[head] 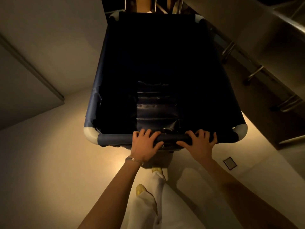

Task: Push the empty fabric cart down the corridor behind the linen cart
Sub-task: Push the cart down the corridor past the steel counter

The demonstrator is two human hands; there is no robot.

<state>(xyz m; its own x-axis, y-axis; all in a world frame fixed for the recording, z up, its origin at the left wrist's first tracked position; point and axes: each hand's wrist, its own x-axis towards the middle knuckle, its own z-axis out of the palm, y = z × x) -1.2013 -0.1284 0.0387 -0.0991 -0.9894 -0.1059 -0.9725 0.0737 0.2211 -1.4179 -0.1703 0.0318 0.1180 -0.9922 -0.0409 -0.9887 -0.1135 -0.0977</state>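
Cart (115,83), a dark navy fabric bin on a tube frame, is seen from above in the middle of the corridor, filling most of the view ahead of the person. Its inside is dark and nothing can be made out in it except a creased, shiny fabric panel (156,108) hanging down the near wall. Pale grey plastic elbows (90,133) are fitted at the corners of the rim.

The near rail (115,140) is gripped by both hands, side by side near its middle. The left hand (145,147) is laid over the rail with its fingers (142,133) slightly spread and curled over the top, thumb wrapped below. The right hand (200,144) is closed on the rail in the same way, fingers (202,133) over the top and thumb along the near side. A thin bracelet (132,159) is worn on the left wrist.

Below the arms, light trousers (148,204) and yellow shoes (140,189) are seen on a pale, glossy floor (57,171). A metal handrail (257,70) on brackets is fixed to the right wall, just beside the cart. Beyond the far rim, part of a metal frame (158,5) is visible, too cut off to identify with certainty.
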